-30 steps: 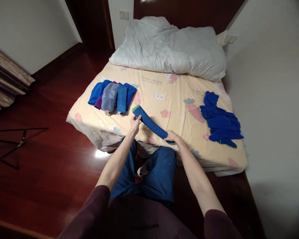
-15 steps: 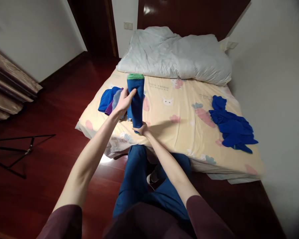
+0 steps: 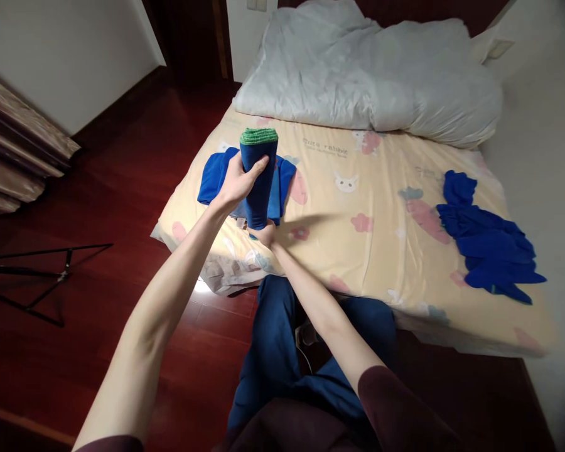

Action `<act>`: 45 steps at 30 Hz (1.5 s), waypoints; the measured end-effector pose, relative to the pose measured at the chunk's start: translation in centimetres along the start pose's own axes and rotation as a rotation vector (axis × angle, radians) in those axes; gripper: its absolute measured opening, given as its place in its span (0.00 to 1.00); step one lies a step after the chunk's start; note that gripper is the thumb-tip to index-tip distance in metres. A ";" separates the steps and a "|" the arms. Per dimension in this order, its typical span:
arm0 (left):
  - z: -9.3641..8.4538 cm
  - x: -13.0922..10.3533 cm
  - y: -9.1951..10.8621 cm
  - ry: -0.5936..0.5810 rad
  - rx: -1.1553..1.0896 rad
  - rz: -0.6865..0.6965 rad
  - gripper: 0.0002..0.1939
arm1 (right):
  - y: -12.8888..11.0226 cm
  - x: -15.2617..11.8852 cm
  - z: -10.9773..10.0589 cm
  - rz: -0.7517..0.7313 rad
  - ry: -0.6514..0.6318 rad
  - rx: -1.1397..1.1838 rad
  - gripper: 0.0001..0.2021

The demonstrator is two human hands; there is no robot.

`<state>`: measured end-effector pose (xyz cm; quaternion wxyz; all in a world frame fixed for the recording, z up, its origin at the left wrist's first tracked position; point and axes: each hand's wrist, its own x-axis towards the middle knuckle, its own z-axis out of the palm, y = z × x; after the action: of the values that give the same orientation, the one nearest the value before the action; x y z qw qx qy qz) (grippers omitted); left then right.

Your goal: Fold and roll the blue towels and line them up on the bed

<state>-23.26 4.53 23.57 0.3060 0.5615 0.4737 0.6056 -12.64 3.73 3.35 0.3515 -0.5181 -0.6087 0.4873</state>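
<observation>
From the head view, a pile of folded cloths (image 3: 216, 179) lies on the bed (image 3: 367, 251) directly behind the held blue towel (image 3: 258, 182), partly hidden by it; loose blue cloths (image 3: 489, 245) sit at three o'clock and a white duvet (image 3: 367, 75) at one o'clock. The towel stands upright, green edge toward twelve. The left hand (image 3: 238, 185) wraps its middle with fingers curled shut; the right hand (image 3: 263, 233) pinches its bottom end.

folded cloth (image 3: 258, 182) blue, green edge; bedsheet (image 3: 367, 207) pale yellow, carrot-rabbit print; duvet (image 3: 371, 81) grey-white.
</observation>
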 end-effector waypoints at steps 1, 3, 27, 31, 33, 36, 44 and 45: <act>0.1 0.0 0.0 -0.018 -0.023 -0.017 0.29 | 0.0 0.0 0.1 0.005 0.008 0.004 0.17; 0.3 0.1 -0.1 -0.032 -0.052 -0.040 0.29 | 0.1 0.1 0.3 0.017 0.029 0.017 0.17; 11.9 -18.9 -7.0 -0.908 0.522 0.287 0.24 | 7.1 -26.7 -20.7 0.209 -0.084 -0.033 0.10; 15.6 -24.2 -11.6 -1.046 0.641 0.231 0.21 | 7.9 -29.3 -26.8 0.234 0.100 -0.007 0.11; 16.7 -25.4 -12.8 -1.058 0.666 0.246 0.20 | 8.3 -29.8 -30.2 0.233 0.232 0.009 0.13; 17.4 -26.3 -13.1 -0.948 0.678 0.204 0.19 | 9.3 -29.3 -36.3 0.189 0.401 -0.048 0.13; 15.0 -30.8 -11.1 -0.614 0.657 0.022 0.15 | 14.7 -20.3 -54.8 0.301 0.887 -0.134 0.25; 14.7 -31.8 -10.7 -0.593 0.656 0.004 0.14 | 15.4 -18.8 -56.7 0.342 0.923 -0.122 0.26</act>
<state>-4.90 -16.92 0.13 0.2333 0.7792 0.5315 0.2365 48.73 -1.80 5.79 0.4682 -0.7920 -0.3234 0.2213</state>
